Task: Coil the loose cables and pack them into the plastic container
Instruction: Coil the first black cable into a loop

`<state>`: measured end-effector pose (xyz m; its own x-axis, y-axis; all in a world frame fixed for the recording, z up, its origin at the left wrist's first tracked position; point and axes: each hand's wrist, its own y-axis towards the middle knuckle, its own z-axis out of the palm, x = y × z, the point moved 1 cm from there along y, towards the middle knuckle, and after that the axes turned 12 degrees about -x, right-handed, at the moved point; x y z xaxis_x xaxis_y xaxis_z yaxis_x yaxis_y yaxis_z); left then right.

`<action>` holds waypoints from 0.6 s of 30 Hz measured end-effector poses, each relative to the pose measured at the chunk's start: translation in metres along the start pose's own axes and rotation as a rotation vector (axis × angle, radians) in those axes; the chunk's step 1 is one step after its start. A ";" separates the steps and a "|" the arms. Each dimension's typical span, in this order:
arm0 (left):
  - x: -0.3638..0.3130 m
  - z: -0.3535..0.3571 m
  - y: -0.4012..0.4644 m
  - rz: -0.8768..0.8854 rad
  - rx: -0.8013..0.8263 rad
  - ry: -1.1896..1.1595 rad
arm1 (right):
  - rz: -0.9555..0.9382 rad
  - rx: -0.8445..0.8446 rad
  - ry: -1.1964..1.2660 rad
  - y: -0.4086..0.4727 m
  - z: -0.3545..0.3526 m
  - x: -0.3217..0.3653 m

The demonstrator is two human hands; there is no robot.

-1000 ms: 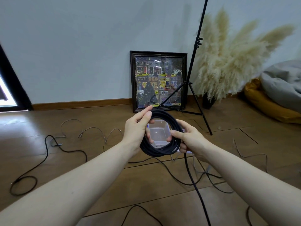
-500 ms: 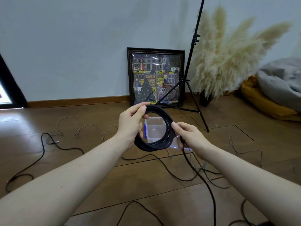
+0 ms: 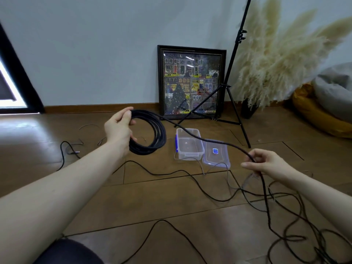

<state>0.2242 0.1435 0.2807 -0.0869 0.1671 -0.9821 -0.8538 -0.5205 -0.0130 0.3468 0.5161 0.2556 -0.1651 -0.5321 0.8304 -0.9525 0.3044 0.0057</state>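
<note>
My left hand (image 3: 119, 131) grips a coil of black cable (image 3: 154, 137) of several loops, held upright above the floor. From the coil's top a free length of the same black cable (image 3: 213, 141) runs right and down to my right hand (image 3: 266, 163), which pinches it low at the right; below that hand it drops to the floor. The clear plastic container (image 3: 188, 147) stands open on the wooden floor between my hands, with its clear lid (image 3: 216, 154) lying flat beside it on the right.
Several loose cables (image 3: 190, 174) snake over the wooden floor, tangled at the lower right (image 3: 297, 237) and at the left (image 3: 66, 149). A framed picture (image 3: 191, 82), a black light-stand tripod (image 3: 230, 88), pampas grass (image 3: 276, 60) and a beanbag (image 3: 323, 103) stand at the back.
My hands have drawn apart: the left carried the coil leftward, the right slid out along the cable to the lower right, stretching a free length between them. The container is now uncovered.
</note>
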 end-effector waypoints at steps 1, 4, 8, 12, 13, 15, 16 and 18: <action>0.001 -0.004 0.003 0.000 -0.016 0.011 | 0.016 -0.024 0.008 0.000 -0.005 -0.003; 0.004 -0.006 0.004 0.008 -0.040 0.037 | 0.046 -0.111 0.109 0.001 -0.017 -0.008; 0.006 0.001 -0.002 0.022 -0.026 0.071 | 0.005 -0.285 0.077 0.006 -0.021 -0.002; 0.006 0.010 -0.008 0.045 -0.007 0.104 | -0.147 -0.420 -0.212 0.009 -0.020 0.011; 0.007 0.012 -0.010 0.045 -0.005 0.107 | -0.178 -0.431 -0.286 0.009 -0.020 0.015; 0.008 0.015 -0.012 0.049 0.001 0.122 | -0.230 -0.412 -0.463 0.009 -0.018 0.024; 0.009 0.016 -0.013 0.052 0.006 0.131 | -0.252 -0.388 -0.559 0.009 -0.017 0.028; 0.009 0.017 -0.014 0.058 0.020 0.148 | -0.283 -0.340 -0.687 0.009 -0.014 0.036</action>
<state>0.2267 0.1669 0.2748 -0.0608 0.0115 -0.9981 -0.8596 -0.5089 0.0465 0.3361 0.5106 0.2927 -0.1555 -0.9568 0.2457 -0.8702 0.2504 0.4243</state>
